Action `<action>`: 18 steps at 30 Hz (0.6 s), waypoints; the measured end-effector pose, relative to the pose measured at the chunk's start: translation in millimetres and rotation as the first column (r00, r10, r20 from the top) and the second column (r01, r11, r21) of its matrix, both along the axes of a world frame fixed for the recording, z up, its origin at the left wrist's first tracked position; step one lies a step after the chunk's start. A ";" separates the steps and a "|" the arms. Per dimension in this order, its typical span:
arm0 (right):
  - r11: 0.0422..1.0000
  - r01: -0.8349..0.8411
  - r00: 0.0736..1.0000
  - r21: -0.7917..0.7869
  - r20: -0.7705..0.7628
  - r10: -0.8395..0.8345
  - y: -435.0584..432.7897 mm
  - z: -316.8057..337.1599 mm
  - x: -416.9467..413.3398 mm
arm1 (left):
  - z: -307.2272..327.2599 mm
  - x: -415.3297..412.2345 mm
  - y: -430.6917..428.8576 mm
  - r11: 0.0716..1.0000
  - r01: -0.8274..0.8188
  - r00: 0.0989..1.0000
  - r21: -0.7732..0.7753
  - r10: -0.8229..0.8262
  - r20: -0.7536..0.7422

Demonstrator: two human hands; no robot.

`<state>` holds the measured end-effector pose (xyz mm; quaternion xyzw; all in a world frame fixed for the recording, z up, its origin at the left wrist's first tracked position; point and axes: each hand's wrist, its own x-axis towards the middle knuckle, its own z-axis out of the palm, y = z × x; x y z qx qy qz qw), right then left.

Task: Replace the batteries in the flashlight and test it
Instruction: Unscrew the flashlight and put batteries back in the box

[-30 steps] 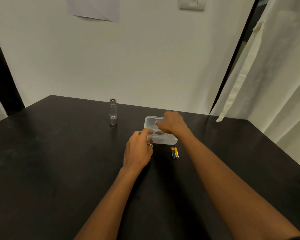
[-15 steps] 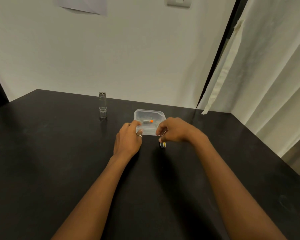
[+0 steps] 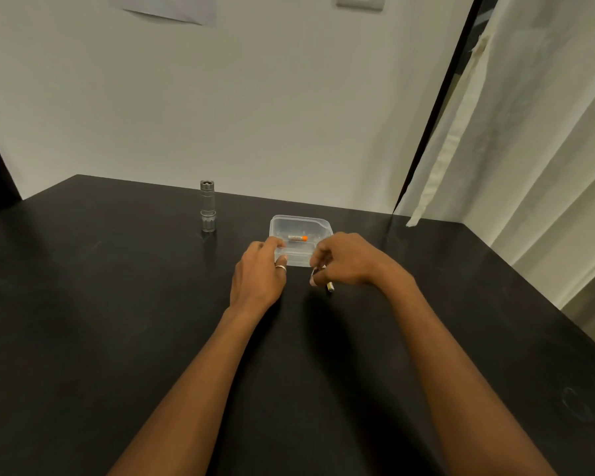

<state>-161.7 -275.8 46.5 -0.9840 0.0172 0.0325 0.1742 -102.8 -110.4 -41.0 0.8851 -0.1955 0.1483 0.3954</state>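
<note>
A person works at a black table [image 3: 117, 304], early in the job of changing a flashlight's batteries. The flashlight [image 3: 207, 204] stands upright and untouched towards the far edge, well apart from both hands and with its body apparently closed. Nearer the person sits a clear plastic tub [image 3: 320, 224], lid off, with one orange-tipped battery [image 3: 298, 238] lying inside.

Judging by the layout, only the gathering of batteries is under way. Opening the flashlight, swapping the cells, closing it and switching it on all look left to do.

The left hand [image 3: 258, 276], a ring [image 3: 280, 267] on one finger, reaches forward palm down. Its fingertips rest on the tub's near-left corner and its thumb lies against the near wall, apparently steadying the tub more than gripping it.

The right hand [image 3: 347, 261] hovers low just in front of the tub's near-right corner, wrist raised and fingers curled downward. They appear closed round a loose battery [image 3: 329, 286], whose pale end pokes out beneath the thumb just above the tabletop. Whether a second cell is tucked under the palm cannot be told. Both forearms stretch straight out from the bottom of the frame, the hands close together but not touching.
</note>
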 end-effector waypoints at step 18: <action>0.946 0.296 0.955 -0.135 0.054 -0.291 31.2 -11.2 100.9 | -4.3 4.3 -0.1 0.998 0.046 0.999 -0.038 -0.046 0.003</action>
